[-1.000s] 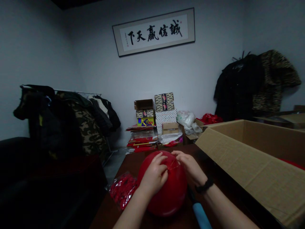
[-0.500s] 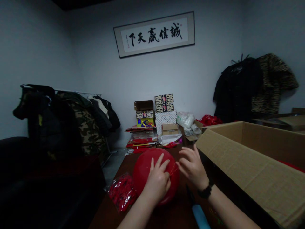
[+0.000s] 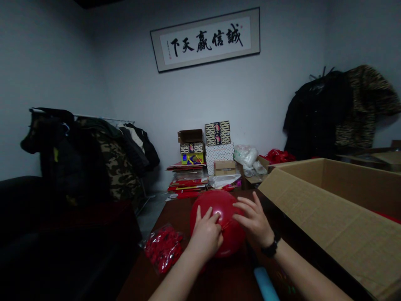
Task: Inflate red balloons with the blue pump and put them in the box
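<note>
An inflated red balloon [image 3: 224,209] rests over the dark wooden table [image 3: 175,213] in front of me. My left hand [image 3: 205,236] is closed on the balloon's near side, fingers pinching at its neck. My right hand [image 3: 255,223], with a black band on the wrist, touches the balloon's right side with fingers spread. A thin red strand runs between the two hands.
A clear bag of red pieces [image 3: 163,248] lies left of the balloon. A blue cylinder [image 3: 266,284] lies near my right forearm. A large open cardboard box [image 3: 338,213] fills the right. Stacked boxes [image 3: 216,146] and clothes racks [image 3: 94,159] stand behind.
The balloon has shifted slightly right and away from me. My right hand let go of the neck and spread its fingers, then came back onto the balloon's side. My left hand keeps its pinch.
</note>
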Tool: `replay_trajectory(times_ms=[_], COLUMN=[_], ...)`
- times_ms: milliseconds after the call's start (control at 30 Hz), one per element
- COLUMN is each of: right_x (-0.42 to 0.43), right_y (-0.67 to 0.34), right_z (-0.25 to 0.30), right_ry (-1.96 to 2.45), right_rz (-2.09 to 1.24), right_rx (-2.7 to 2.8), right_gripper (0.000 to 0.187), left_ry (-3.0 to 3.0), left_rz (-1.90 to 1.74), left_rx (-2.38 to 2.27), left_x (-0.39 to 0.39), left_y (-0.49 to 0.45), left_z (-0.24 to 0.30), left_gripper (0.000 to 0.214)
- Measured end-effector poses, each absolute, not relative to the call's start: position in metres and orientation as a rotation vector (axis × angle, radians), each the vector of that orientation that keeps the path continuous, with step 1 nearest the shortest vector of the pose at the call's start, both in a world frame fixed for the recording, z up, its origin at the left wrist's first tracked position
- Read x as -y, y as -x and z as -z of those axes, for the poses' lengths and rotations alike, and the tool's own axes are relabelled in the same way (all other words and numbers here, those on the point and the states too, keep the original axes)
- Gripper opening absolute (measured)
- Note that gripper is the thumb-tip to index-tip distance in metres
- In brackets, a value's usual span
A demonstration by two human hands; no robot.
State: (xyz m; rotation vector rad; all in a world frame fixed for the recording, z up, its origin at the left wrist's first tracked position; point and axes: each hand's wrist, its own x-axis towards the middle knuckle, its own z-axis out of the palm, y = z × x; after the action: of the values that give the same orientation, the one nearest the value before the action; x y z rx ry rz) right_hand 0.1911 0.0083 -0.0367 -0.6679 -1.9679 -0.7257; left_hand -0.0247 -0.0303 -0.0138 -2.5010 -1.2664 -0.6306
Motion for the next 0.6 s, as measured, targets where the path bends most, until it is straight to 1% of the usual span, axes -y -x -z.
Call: replay_trajectory(times_ms=[167, 300, 600], right_x=[-0.009, -0.008, -0.012], right_y=[-0.193, -0.19, -0.182], right_z=[0.038, 0.035, 0.04], right_ry=[0.56, 0.547, 0.781], right_rz=[0.724, 0.74, 0.656], right_rx=[1.964, 1.941, 1.879], right_gripper=[0.014, 0.017, 0.014], left_ry=[2.549, 2.571, 2.582], left_rz=[0.47, 0.379, 0.448], left_rx=[1.344, 1.364, 1.346], left_x=[0.031, 0.033, 0.033], left_y=[0.025, 0.022, 0.019], left_z=[0.0, -0.009, -0.013], left_gripper=[0.014, 0.018, 0.018])
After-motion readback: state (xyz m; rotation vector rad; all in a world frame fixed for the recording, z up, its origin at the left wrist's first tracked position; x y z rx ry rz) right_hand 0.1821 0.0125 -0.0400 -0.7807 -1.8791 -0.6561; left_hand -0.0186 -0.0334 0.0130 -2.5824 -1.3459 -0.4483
